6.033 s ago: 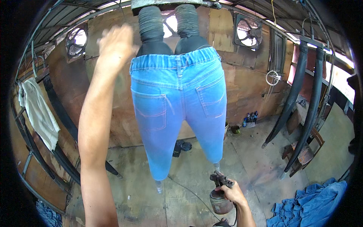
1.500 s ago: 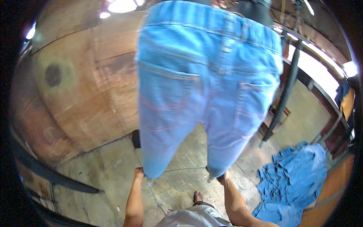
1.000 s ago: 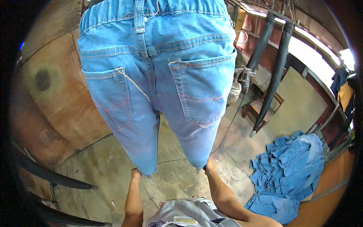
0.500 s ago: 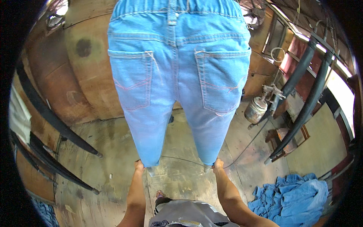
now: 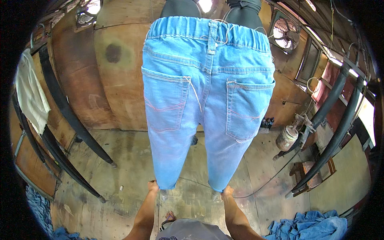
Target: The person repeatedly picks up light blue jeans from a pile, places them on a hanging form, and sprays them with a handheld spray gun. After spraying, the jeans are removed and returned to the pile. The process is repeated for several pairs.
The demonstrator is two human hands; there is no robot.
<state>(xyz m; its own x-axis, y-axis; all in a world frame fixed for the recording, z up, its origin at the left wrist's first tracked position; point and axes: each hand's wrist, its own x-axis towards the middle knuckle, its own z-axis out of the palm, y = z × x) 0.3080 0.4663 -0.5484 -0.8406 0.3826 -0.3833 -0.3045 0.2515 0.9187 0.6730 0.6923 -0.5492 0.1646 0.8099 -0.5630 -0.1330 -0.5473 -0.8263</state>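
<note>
Light-blue jeans with an elastic waistband hang in front of me, back pockets toward me. They are pulled over two black leg forms, whose tops show above the waistband. At the left hem, my left hand is closed on the edge of the cloth. My right hand pinches the other leg's hem in the same way. Fingertips of both hands are partly hidden behind the denim. Greyish tips of the forms poke out below the hems. Loose threads dangle from the waistband and left pocket.
Black padded tubes slant down at the left, with a pale cloth over one. More black tubes stand right, beside a hanging spray gun with a cup and hose. Blue denim piles lie on the floor. A fan sits in the wall.
The view has tilted upward and shifted, so the whole waistband and the black forms above it now show. Both hands stay at the leg hems.
</note>
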